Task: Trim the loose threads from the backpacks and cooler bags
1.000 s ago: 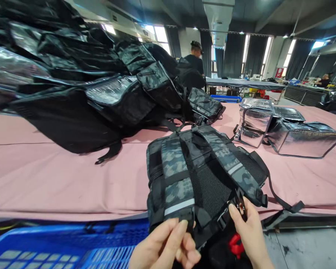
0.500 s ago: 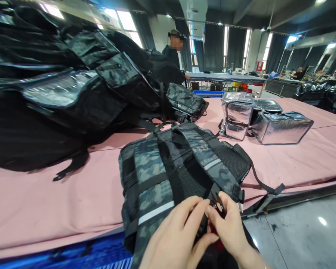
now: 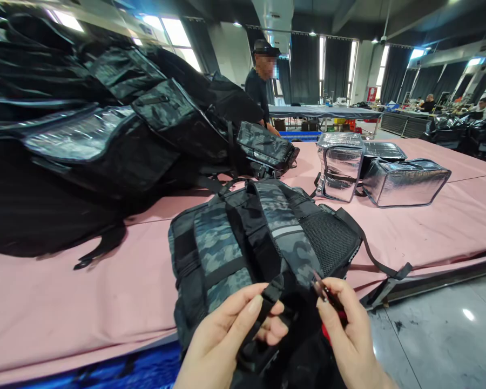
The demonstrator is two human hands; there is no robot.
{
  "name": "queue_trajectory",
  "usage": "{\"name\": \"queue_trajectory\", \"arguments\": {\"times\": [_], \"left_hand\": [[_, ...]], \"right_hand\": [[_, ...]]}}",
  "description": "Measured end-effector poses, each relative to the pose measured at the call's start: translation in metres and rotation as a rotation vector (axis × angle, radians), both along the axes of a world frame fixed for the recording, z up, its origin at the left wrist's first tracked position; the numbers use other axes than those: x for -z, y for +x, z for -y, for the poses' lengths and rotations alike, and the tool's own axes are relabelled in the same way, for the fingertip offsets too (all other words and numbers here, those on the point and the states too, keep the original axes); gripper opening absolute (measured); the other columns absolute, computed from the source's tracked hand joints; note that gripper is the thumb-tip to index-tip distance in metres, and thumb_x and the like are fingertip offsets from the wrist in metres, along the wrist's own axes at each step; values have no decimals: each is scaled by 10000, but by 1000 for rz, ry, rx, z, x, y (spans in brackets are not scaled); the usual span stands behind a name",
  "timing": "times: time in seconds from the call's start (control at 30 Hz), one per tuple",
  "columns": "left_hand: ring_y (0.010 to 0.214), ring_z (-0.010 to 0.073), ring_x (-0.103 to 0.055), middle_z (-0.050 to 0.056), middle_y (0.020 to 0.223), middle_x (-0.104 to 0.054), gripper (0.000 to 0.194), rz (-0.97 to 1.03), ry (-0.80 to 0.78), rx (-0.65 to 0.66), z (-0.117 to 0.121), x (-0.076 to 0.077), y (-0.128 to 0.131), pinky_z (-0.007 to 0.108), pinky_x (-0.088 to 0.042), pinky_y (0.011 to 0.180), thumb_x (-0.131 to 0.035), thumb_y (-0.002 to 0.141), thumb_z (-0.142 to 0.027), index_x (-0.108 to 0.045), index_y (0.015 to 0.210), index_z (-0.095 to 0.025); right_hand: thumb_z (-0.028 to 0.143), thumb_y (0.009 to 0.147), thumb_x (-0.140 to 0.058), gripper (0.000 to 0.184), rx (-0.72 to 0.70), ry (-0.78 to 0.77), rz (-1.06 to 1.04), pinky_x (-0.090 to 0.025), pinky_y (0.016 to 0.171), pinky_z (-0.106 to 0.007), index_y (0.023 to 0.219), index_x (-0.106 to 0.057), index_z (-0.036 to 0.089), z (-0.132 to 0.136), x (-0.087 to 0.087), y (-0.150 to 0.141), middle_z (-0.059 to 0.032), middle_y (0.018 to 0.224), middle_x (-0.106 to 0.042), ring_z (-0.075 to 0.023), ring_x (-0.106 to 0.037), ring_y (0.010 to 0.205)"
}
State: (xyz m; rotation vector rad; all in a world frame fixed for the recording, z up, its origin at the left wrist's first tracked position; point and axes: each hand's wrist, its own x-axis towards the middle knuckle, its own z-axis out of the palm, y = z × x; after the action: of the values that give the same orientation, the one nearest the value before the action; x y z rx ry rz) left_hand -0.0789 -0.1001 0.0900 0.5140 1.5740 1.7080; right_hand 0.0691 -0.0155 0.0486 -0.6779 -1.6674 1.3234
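A camouflage backpack [image 3: 218, 240] lies on the pink-covered table with its shoulder straps facing up. My left hand [image 3: 229, 332] pinches a black webbing strap [image 3: 274, 289] of the backpack between thumb and fingers, above its near end. Just right of it, my right hand [image 3: 348, 327] is closed around small thread snips [image 3: 322, 287], whose dark blades point up and away from me. Something red shows under the right fingers. The rest of the strap is partly hidden by my left hand and dark fabric.
A tall heap of black and camouflage bags [image 3: 117, 129] covers the table's left side. Silver insulated boxes [image 3: 407, 182] stand at the back right. Beyond the table [image 3: 85, 302] is a person [image 3: 259, 86]. Blue material [image 3: 146, 367] lies below the front edge.
My hands have moved apart, the left with the strap and the right with the snips. The near shoulder strap has shifted, and the person behind has moved slightly right.
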Motion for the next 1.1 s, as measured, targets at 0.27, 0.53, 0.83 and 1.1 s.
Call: {"name": "queue_trajectory", "arguments": {"times": [0.27,0.53,0.83,1.1], "left_hand": [[511,153,-582,41,667,-648,361,60,74,-74,2,-9,14,260,-492,505,-710,663,-380,-648,914,-129],[498,158,-578,44,662,-657,375,45,44,-27,3,-6,10,283,-496,503,-733,626,-394,-672,889,-133],[507,166,-591,48,677,-663,343,35,37,76,5,-7,7,277,-496,511,-720,645,-391,-676,880,-144],[497,119,-535,24,655,-628,331,135,67,-87,8,-5,2,221,-454,484,-744,615,-370,-650,850,-158]], "right_hand": [[136,808,-567,291,-30,328,-5,-485,697,-255,1089,-570,212,-3,-5,-18,-37,896,-625,-150,-601,776],[106,837,-514,247,-9,475,-7,-481,673,-260,1056,-560,210,-5,-3,-22,-35,853,-621,-147,-591,754],[94,837,-525,288,-45,472,9,-477,695,-257,1100,-532,210,-8,-4,-22,-37,894,-607,-139,-581,784],[217,863,-544,175,48,221,-53,-471,682,-235,1034,-579,209,-19,4,-11,-34,912,-622,-145,-587,811]]}}
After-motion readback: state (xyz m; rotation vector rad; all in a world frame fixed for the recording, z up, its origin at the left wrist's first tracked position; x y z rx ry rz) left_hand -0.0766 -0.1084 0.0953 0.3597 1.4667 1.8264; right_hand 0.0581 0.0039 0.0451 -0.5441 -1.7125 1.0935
